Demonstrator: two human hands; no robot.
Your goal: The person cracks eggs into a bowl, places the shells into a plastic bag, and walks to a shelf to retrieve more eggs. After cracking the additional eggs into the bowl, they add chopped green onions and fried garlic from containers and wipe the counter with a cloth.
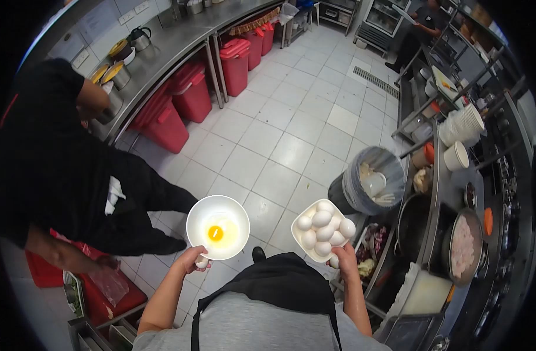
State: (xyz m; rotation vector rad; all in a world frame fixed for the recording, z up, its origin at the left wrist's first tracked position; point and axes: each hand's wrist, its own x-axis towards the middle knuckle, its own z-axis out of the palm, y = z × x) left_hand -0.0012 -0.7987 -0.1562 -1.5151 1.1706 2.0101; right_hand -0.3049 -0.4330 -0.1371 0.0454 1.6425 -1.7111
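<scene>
My left hand (192, 260) is closed on the near rim of a round white bowl (240, 215). One raw egg with an unbroken yolk (215, 233) lies in the bowl. A small white rounded thing, which looks like an egg (202, 262), is also under my left fingers. In my right hand (349, 261) is a square white container (297, 238), gripped at its near corner and heaped with several white eggs (324, 233). Another white egg (335, 261) shows beside my right fingers, outside the container. Both vessels are held above the floor, apart from each other.
A lined trash bin (345, 190) stands ahead on the right. Cooking counters with a pan of pale pieces (464, 245) run along my right. A person in black (75, 169) works close on my left, near a red board (107, 289). Red bins (191, 90) line the left counter.
</scene>
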